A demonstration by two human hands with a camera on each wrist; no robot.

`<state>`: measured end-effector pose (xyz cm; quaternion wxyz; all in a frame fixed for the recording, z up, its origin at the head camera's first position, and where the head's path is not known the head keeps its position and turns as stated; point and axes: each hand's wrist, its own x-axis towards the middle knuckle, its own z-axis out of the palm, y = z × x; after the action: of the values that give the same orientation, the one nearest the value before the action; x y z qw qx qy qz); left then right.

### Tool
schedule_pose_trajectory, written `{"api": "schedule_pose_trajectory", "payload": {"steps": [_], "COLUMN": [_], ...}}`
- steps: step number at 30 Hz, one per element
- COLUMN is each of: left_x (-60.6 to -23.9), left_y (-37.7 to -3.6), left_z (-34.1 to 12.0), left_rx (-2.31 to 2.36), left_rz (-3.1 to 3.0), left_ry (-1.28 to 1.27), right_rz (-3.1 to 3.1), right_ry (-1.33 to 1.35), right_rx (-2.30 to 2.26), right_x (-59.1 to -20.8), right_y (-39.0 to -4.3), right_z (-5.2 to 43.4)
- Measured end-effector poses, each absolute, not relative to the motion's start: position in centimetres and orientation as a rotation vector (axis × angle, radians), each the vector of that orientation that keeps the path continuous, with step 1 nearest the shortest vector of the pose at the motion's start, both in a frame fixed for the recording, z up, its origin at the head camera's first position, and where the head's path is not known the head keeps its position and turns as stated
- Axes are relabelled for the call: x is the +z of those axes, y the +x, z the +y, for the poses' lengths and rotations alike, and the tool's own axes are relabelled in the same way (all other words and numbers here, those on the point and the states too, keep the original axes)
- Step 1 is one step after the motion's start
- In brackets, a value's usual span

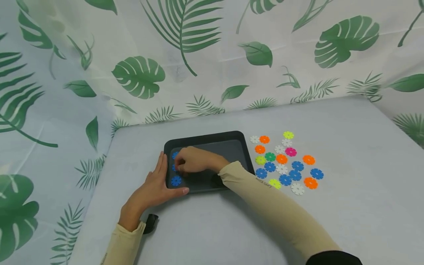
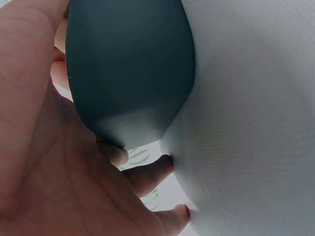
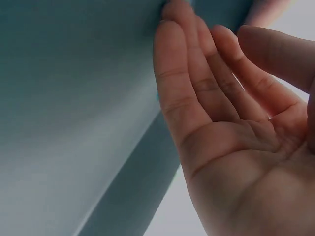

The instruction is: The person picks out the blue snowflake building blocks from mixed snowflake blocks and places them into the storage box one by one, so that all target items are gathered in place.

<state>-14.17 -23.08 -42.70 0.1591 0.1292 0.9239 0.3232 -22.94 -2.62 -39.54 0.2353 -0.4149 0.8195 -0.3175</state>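
In the head view, a dark grey rectangular tray (image 1: pixel 212 187) lies on the table. My left hand (image 1: pixel 155 187) rests against its near left corner, fingers straight along the left side and thumb along the front rim. Inside the tray, my right hand (image 1: pixel 198 160) reaches to the left end, with bent fingertips at a blue notched disc (image 1: pixel 173 168) that they partly cover. Another blue disc is partly visible behind it, and a third blue disc (image 1: pixel 176 180) lies in front. The right wrist view shows the fingers (image 3: pixel 172 73) pointing down, but not what lies between fingertips and thumb.
Right of the tray, several loose notched discs lie spread on the white table (image 1: pixel 357 206): blue, orange (image 1: pixel 310 183), white (image 1: pixel 297 189), yellow (image 1: pixel 288 135), green (image 1: pixel 270 156) and pink (image 1: pixel 290 152). A leaf-printed curtain (image 1: pixel 212 59) stands behind and left.
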Motion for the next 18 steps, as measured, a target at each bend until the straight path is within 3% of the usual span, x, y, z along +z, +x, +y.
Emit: {"api": "schedule_pose_trajectory", "payload": {"steps": [18], "left_x": [-42.5], "left_y": [-14.3], "left_z": [-22.8], "left_rx": [0.864], "left_rz": [2.647], "left_ry": [0.351], "right_rz": [2.274], "right_ry": [-1.100], "right_rx": [-0.981], "right_x": [-37.0], "right_y": [-20.5], "right_z": [1.3]}}
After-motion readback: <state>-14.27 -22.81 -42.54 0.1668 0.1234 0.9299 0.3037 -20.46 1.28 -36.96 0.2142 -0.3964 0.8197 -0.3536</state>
